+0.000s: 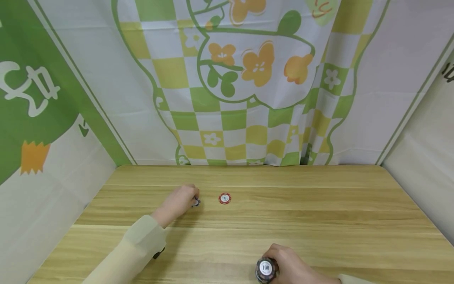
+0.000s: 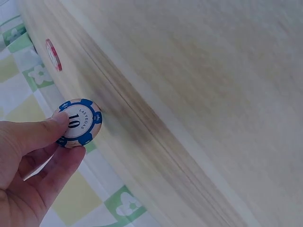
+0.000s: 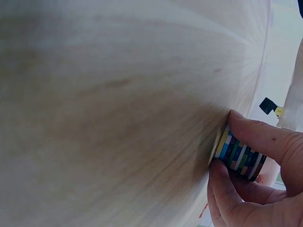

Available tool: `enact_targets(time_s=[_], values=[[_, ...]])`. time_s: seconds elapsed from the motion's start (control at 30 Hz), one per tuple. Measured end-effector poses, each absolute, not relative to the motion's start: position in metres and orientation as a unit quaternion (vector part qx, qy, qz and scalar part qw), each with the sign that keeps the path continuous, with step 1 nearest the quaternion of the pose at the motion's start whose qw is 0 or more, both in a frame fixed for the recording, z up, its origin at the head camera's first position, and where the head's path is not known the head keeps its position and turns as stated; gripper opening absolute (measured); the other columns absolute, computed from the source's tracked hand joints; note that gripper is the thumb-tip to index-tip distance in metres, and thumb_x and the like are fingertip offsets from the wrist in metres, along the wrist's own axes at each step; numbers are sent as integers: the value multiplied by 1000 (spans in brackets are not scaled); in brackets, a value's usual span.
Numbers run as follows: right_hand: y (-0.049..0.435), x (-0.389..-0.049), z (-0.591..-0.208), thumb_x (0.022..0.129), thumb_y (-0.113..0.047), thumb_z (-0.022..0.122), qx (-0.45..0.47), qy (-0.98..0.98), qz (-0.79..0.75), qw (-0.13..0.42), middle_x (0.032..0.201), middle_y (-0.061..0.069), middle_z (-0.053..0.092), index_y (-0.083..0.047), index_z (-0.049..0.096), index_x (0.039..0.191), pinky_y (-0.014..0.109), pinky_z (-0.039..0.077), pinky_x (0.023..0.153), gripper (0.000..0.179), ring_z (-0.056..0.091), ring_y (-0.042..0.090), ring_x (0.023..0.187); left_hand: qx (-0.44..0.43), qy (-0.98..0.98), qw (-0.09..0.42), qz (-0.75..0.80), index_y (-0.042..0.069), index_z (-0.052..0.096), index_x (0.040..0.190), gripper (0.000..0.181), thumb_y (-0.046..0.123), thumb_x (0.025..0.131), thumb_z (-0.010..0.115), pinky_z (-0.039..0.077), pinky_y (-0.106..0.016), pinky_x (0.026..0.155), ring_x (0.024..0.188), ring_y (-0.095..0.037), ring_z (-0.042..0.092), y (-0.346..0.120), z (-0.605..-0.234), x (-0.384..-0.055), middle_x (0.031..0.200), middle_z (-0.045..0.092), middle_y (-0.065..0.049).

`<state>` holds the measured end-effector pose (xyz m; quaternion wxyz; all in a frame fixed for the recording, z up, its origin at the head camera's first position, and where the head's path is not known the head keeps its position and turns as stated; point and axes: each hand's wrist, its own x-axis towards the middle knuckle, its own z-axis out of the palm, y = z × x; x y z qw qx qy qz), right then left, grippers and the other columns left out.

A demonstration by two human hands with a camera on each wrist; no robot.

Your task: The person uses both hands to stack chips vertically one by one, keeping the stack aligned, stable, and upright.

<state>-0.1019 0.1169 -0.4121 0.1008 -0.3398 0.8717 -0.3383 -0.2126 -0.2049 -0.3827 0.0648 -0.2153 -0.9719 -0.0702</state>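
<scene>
My left hand pinches a blue-and-white poker chip between thumb and fingers. The number 10 and "Las Vegas" show on its face in the left wrist view. To the right of that hand, a red poker chip marked 5 lies flat on the wooden table. Near the front edge of the head view, my right hand grips a stack of poker chips of several colours, thumb on one side and fingers on the other. A black chip marked 100 tops the stack.
A white curtain with green and yellow checks and orange flowers hangs behind the table's far edge. Printed fabric walls stand at the left and the right.
</scene>
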Motion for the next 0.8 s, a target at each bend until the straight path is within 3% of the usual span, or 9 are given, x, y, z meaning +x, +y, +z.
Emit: enact_targets(time_s=[0.43, 0.8], values=[[117, -102, -413, 51, -1, 82, -347, 871, -337, 87, 81, -10, 55, -7, 65, 87, 20, 47, 68, 41, 51, -1, 75, -272, -958, 69, -59, 6, 64, 73, 12, -2, 71, 72, 48, -23, 59, 67, -14, 58, -194, -375, -203, 73, 57, 0], [118, -102, -413, 52, -3, 83, -352, 868, -339, 84, 81, -10, 55, -7, 65, 87, 20, 47, 67, 39, 51, -1, 75, -333, -937, 99, -37, 11, 61, 65, 18, -4, 70, 70, 41, -19, 51, 58, -9, 49, -186, -375, -193, 66, 48, 3]])
